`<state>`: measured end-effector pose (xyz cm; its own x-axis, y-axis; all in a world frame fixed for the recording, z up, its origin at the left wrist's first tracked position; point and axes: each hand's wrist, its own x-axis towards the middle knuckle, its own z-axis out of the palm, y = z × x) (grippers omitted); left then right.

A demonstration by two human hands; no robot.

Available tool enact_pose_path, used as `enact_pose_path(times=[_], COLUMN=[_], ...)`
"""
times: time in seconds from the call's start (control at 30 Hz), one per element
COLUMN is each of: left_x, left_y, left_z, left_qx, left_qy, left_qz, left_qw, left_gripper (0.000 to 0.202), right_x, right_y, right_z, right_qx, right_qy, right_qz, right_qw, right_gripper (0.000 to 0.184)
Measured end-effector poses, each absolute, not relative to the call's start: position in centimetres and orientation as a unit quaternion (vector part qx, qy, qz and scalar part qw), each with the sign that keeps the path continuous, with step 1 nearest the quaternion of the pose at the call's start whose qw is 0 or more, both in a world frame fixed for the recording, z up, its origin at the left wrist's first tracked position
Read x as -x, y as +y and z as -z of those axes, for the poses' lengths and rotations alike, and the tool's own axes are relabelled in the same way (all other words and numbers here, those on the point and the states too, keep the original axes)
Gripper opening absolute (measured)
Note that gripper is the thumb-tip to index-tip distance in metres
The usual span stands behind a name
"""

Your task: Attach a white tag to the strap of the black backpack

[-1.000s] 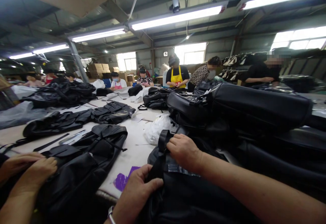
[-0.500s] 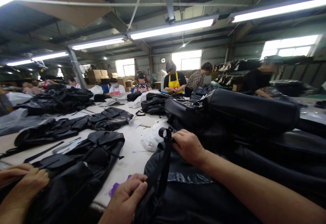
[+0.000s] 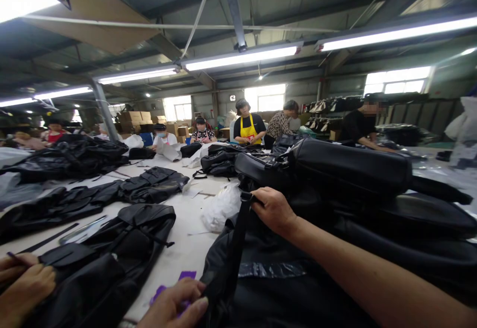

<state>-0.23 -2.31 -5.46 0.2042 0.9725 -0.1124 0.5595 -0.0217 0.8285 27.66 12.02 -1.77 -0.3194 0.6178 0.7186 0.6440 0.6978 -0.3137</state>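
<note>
A black backpack (image 3: 276,298) lies in front of me, a strip of clear plastic film (image 3: 272,269) across it. A black webbing strap (image 3: 237,248) runs along its left side. My right hand (image 3: 274,209) pinches the strap's upper end beside a dark buckle (image 3: 246,197). Lower down, my left hand (image 3: 179,300) is closed at the strap's lower end, thumb against the fingers; the exact grip is partly hidden. Purple pieces (image 3: 186,275) lie on the table just behind my left hand.
Another person's hands (image 3: 28,281) work on a black bag (image 3: 100,263) at my left. Stacked black bags (image 3: 350,169) rise at the right. White plastic (image 3: 221,208) lies on the pale table (image 3: 182,241). Several co-workers, including one in a yellow apron (image 3: 249,128), are farther back.
The strap's loose curled end at the top no longer stands up, and the strap looks straighter. My left hand sits slightly lower and farther left. The whole view has shifted a little.
</note>
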Motion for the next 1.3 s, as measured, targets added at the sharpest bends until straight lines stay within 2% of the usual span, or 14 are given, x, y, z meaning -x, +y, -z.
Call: enact_pose_path(times=[0.1,0.23,0.4,0.57,0.67,0.77,0.9,1.03,1.1,1.2,1.3], left_x=[0.4,-2.0,-5.8,-5.6,-4.9,-5.0,-5.6,-5.1,-4.3,-2.9,-2.1], left_y=[-0.2,2.4,3.3,3.0,3.1,3.6,4.3,4.4,4.2,3.9,3.6], left_z=[3.1,0.0,-1.1,0.7,1.8,2.7,4.3,6.0,6.4,6.1,5.3], left_qx=[-0.685,-0.656,-0.608,-0.505,-0.433,-0.37,-0.282,-0.296,-0.317,-0.338,-0.354], left_qy=[0.558,0.522,0.498,0.429,0.368,0.29,0.292,0.347,0.352,0.351,0.383], left_qz=[-0.275,-0.365,-0.462,-0.429,-0.376,-0.37,-0.389,-0.332,-0.339,-0.341,-0.323], left_qw=[0.38,0.405,0.412,0.615,0.732,0.801,0.827,0.826,0.813,0.804,0.789], left_gripper=[0.039,0.04,0.037,0.056,0.069,0.077,0.067,0.046,0.032,0.029,0.032], right_x=[-27.5,-27.1,-27.0,-26.4,-25.1,-23.2,-21.2,-21.5,-22.7,-24.6,-25.2], right_y=[11.8,11.6,11.4,10.5,9.0,7.0,4.2,2.3,2.1,3.1,4.8], right_z=[1.0,-0.5,-2.1,-2.4,-2.3,-1.3,1.9,4.5,4.6,4.0,4.0], right_qx=[0.371,0.354,0.324,0.329,0.314,0.279,0.191,0.113,0.102,0.193,0.286], right_qy=[-0.811,-0.801,-0.812,-0.816,-0.839,-0.875,-0.926,-0.961,-0.958,-0.92,-0.898], right_qz=[0.017,0.031,0.058,0.061,0.052,0.078,0.122,0.072,0.015,-0.059,-0.075], right_qw=[0.451,0.482,0.482,0.471,0.442,0.389,0.301,0.244,0.268,0.335,0.326], right_gripper=[0.012,0.013,0.013,0.014,0.017,0.017,0.01,0.012,0.016,0.029,0.065])
